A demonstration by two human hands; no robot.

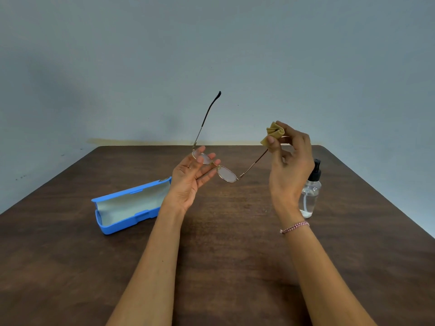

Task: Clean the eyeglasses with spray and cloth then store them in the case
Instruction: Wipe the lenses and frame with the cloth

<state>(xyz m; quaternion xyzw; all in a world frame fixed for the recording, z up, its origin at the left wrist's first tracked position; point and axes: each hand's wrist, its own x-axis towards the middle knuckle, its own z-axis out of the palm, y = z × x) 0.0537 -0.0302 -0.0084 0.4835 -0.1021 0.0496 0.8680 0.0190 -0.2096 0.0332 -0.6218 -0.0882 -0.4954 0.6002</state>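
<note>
On the left, the blue case (pixel 131 205) lies open on the worktop (pixel 235 255) with its pale lining showing and nothing in it. Next over, the left hand (pixel 188 182) holds the eyeglasses (pixel 227 174) up in the air above the worktop. Its nearly straight fingers (pixel 213 157) pinch the frame around the bridge and 1 lens, and both arms of the glasses are unfolded. The right hand (pixel 290 165) has the tan cloth (pixel 274 134) bunched up, pinched between thumb and fingertips around the end of 1 arm. The spray bottle (pixel 310 194) stands just behind that wrist.

Looks like the wiping step, working on the arm. To do it well, the person probably wants to slide the cloth along with light pressure. The left grip should sit on the metal rim, not the glass, or fresh prints land on the lens. No levering against the hinge either.

Hard to make out: the arm's tip is buried in the cloth, the bottle is partly behind the wrist, and there's no telling whether the lenses are wet or clean.
</note>
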